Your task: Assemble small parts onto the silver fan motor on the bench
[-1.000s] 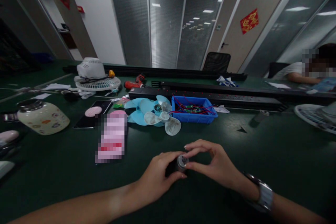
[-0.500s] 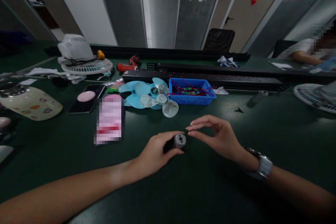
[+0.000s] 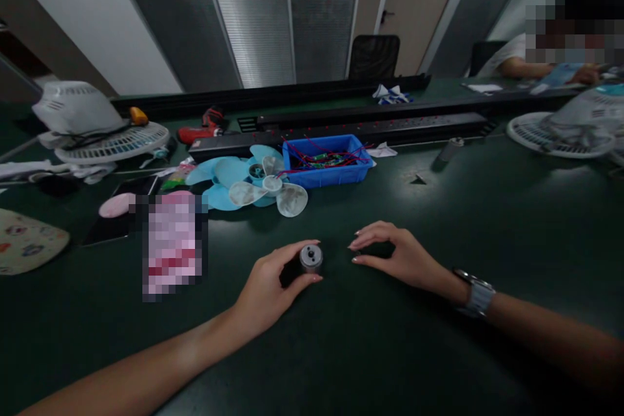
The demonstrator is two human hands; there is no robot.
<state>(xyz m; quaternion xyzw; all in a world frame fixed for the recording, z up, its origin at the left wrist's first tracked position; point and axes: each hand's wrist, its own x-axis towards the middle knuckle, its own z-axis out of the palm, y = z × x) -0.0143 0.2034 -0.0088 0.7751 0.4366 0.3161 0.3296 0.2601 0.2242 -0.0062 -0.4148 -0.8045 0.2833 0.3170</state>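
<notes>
My left hand (image 3: 270, 285) grips a small grey cylindrical motor (image 3: 311, 257), holding it just above the dark green table (image 3: 370, 351) with its round metal end facing the camera. My right hand (image 3: 396, 257) rests a short way to the right of the motor, fingers curled down onto the table, apart from the motor. Whether something tiny lies under its fingertips cannot be made out. A watch sits on my right wrist.
Beyond the hands lie light-blue and clear fan blades (image 3: 253, 182) and a blue bin (image 3: 325, 159) of red-wired boards. A fan grille with white housing (image 3: 92, 130), a red screwdriver (image 3: 199, 129) and a black rail (image 3: 341, 127) stand further back. Another person sits far right (image 3: 546, 55).
My right hand has drawn away from the motor's end and dropped to the table on the right. The left hand keeps its hold on the motor. The view has swung rightward.
</notes>
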